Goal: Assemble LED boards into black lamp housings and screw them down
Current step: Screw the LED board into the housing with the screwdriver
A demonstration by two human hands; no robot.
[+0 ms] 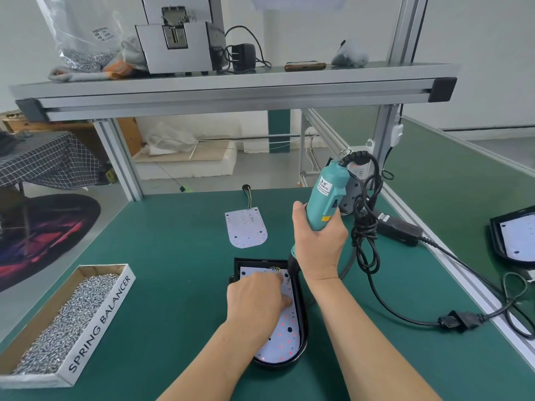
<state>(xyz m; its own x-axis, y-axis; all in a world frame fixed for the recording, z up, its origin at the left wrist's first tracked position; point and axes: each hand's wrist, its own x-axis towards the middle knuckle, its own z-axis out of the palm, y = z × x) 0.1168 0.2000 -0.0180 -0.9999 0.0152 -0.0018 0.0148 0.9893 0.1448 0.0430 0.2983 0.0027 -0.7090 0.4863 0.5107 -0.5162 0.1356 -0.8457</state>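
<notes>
1. While the left hand [256, 296], grip uncurled, presses the LED board [282, 337] into the black housing [302, 314] near the bench [173, 285] front edge, the right hand [318, 250] wraps its grip round the screwdriver [327, 195].
2. Board judged thin, light, brittle: handle by edges.

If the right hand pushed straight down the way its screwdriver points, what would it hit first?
Likely the LED board, near its far right corner in the black housing, below the screwdriver.

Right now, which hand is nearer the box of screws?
Left. The left hand rests on the board, right of the box; the right hand grips the screwdriver farther right.
</notes>
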